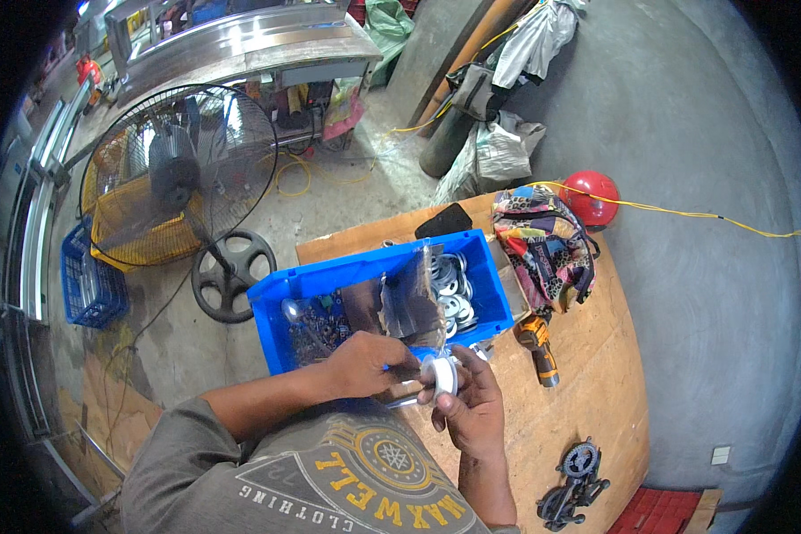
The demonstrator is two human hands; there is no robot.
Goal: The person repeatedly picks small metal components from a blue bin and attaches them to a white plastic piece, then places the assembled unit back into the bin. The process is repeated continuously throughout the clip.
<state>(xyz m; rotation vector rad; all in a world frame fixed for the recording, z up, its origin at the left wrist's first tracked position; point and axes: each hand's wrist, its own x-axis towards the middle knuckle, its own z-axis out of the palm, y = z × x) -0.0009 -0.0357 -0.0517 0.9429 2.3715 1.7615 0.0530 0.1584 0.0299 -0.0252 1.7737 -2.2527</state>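
Observation:
My right hand (473,408) grips a small white spool of tape (441,376) between thumb and fingers, just off the near side of a blue plastic bin (498,283). Close against the spool's left side is my left hand (367,363), its fingers closed together; what they pinch, if anything, is hidden. A torn cardboard divider (409,298) stands inside the bin. To its right lie several grey-white ring-shaped spool parts (454,298), and dark small metal fittings (316,329) fill the left part.
The bin rests on a plywood table (578,383) with a yellow-black cordless drill (538,349), a patterned bag (546,249), a black phone-like object (445,221) and a black geared mechanism (577,481). A pedestal fan (178,173) stands left. A red helmet-like dome (591,198) sits by the wall.

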